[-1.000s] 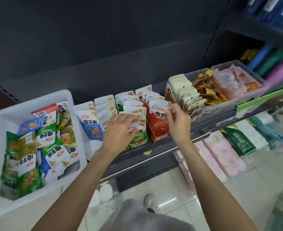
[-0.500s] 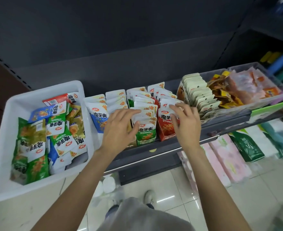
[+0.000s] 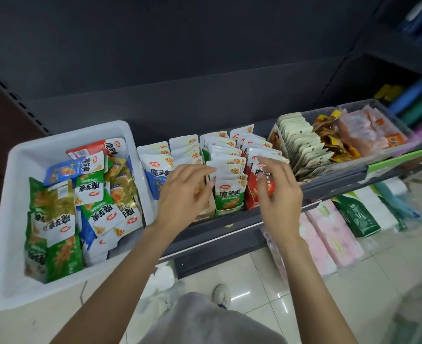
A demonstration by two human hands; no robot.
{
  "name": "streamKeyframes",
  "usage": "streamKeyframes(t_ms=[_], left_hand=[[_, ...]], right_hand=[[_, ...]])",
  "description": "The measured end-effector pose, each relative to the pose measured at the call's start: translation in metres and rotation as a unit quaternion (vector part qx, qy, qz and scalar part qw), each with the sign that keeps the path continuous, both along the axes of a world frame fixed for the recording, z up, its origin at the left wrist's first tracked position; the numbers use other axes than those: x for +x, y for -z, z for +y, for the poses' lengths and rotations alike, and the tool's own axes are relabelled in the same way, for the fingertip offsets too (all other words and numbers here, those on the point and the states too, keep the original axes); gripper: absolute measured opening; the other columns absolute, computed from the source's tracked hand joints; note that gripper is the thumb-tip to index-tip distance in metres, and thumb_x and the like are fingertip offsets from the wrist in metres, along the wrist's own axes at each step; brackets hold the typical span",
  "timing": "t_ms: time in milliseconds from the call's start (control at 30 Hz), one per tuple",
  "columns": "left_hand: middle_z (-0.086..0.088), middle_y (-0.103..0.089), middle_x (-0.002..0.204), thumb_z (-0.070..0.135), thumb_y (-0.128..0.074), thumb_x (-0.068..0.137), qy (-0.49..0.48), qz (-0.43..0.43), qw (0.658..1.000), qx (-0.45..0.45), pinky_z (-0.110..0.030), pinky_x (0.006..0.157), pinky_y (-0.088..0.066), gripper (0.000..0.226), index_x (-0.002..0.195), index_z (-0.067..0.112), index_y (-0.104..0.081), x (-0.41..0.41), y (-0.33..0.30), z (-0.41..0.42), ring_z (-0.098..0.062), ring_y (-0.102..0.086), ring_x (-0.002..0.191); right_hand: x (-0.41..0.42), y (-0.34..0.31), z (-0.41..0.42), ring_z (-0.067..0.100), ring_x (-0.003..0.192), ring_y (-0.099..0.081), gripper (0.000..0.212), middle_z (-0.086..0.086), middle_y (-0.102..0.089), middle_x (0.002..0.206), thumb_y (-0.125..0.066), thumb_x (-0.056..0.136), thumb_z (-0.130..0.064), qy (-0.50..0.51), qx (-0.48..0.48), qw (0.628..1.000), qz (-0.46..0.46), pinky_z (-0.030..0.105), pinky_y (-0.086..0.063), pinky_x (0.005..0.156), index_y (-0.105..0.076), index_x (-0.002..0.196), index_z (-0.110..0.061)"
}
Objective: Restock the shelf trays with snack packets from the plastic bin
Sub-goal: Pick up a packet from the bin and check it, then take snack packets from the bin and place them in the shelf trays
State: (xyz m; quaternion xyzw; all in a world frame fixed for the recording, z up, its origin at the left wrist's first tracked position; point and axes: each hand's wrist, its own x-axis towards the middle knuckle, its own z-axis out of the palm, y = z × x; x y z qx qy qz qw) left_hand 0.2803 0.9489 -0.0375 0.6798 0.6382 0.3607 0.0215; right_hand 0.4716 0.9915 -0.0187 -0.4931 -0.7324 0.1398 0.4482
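This is a shop, seen at a dark metal shelf (image 3: 219,222) whose front edge runs just under both hands. Display trays (image 3: 229,209) of upright snack packets (image 3: 231,192) stand in rows right beside the fingers. To the right of the right hand, clear bins (image 3: 353,167) hold more small packets. Below that hand, wrapped tissue packs (image 3: 329,234) line the tiled floor (image 3: 267,289). Left of the left hand sits a white bin (image 3: 11,219) of stock. Farther right, blurred coloured goods, perhaps stationery, fill another shelf.
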Motion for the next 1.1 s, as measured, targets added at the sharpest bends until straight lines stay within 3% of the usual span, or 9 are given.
streamKeyframes(t_ms=[167,267,367,533,633,733,867,1000,1100], left_hand=[[0.001,-0.068,0.091,0.027,-0.049,0.094,-0.157,-0.088,0.979,0.093,-0.026,0.075,-0.042,0.025,0.095,0.010,-0.067,-0.065,0.000,-0.061,-0.012,-0.057,0.084],[0.001,-0.066,0.093,0.019,-0.060,0.087,-0.252,-0.032,0.967,-0.021,-0.029,0.075,-0.043,0.013,0.097,0.012,-0.064,-0.131,0.023,-0.110,-0.019,-0.058,0.089],[-0.012,-0.062,0.111,0.010,-0.069,0.080,-0.322,-0.039,0.922,-0.209,-0.039,0.082,-0.045,0.033,0.112,0.010,-0.061,-0.178,0.038,-0.142,-0.033,-0.056,0.102],[-0.011,-0.050,0.132,0.017,-0.064,0.084,-0.249,-0.007,0.926,-0.285,-0.038,0.100,-0.036,0.051,0.132,0.013,-0.047,-0.194,0.046,-0.136,-0.031,-0.044,0.122],[-0.005,-0.038,0.143,0.031,-0.059,0.088,-0.223,0.028,0.922,-0.314,-0.035,0.106,-0.031,0.061,0.142,0.016,-0.033,-0.200,0.052,-0.123,-0.026,-0.032,0.133],[-0.002,-0.030,0.148,0.030,-0.059,0.088,-0.189,0.067,0.916,-0.347,-0.032,0.110,-0.028,0.067,0.145,0.017,-0.027,-0.209,0.063,-0.114,-0.022,-0.023,0.137],[-0.006,-0.035,0.143,0.025,-0.059,0.087,-0.166,0.037,0.926,-0.338,-0.032,0.108,-0.029,0.064,0.143,0.017,-0.029,-0.212,0.067,-0.113,-0.025,-0.028,0.133],[-0.005,-0.040,0.139,0.027,-0.067,0.083,-0.192,-0.034,0.963,-0.185,-0.041,0.101,-0.043,0.066,0.141,0.019,-0.035,-0.215,0.059,-0.119,-0.024,-0.037,0.129],[0.000,-0.035,0.145,0.029,-0.071,0.080,-0.118,-0.039,0.989,-0.078,-0.038,0.112,-0.026,0.069,0.139,0.025,-0.036,-0.213,0.035,-0.119,-0.020,-0.027,0.136]], right_hand=[[-0.080,-0.022,-0.045,0.015,0.090,-0.061,0.025,0.002,-0.067,0.099,-0.046,0.092,-0.016,-0.197,-0.006,0.980,-0.015,0.025,-0.048,0.075,-0.067,0.106,-0.010],[-0.143,-0.010,-0.062,0.016,0.086,-0.062,0.026,0.000,-0.068,0.096,-0.045,0.091,-0.021,-0.315,-0.046,0.945,-0.080,0.030,-0.051,0.069,-0.067,0.103,-0.015],[-0.203,0.012,-0.071,0.022,0.097,-0.061,0.025,0.004,-0.065,0.110,-0.050,0.093,-0.018,-0.374,-0.111,0.899,-0.199,0.034,-0.050,0.075,-0.063,0.114,-0.015],[-0.279,0.048,-0.071,0.030,0.108,-0.057,0.032,0.013,-0.055,0.124,-0.050,0.097,-0.020,-0.269,-0.179,0.838,-0.440,0.033,-0.042,0.072,-0.047,0.124,-0.005],[-0.301,0.062,-0.072,0.032,0.116,-0.052,0.041,0.021,-0.044,0.132,-0.051,0.093,-0.009,-0.193,-0.198,0.826,-0.491,0.036,-0.047,0.082,-0.036,0.130,-0.001],[-0.311,0.069,-0.069,0.033,0.116,-0.052,0.043,0.021,-0.045,0.132,-0.054,0.090,-0.001,-0.181,-0.235,0.835,-0.463,0.038,-0.047,0.087,-0.037,0.130,0.000],[-0.303,0.072,-0.062,0.027,0.109,-0.059,0.051,0.011,-0.055,0.125,-0.073,0.082,-0.018,-0.193,-0.302,0.841,-0.404,0.035,-0.049,0.084,-0.048,0.125,-0.007],[-0.283,0.041,-0.074,0.027,0.103,-0.060,0.041,0.007,-0.059,0.116,-0.070,0.082,-0.027,-0.171,-0.237,0.891,-0.348,0.033,-0.048,0.077,-0.056,0.119,-0.015],[-0.256,0.003,-0.080,0.013,0.081,-0.061,0.016,-0.005,-0.069,0.096,-0.068,0.085,-0.025,-0.174,-0.170,0.942,-0.230,0.025,-0.043,0.063,-0.066,0.101,-0.024]])
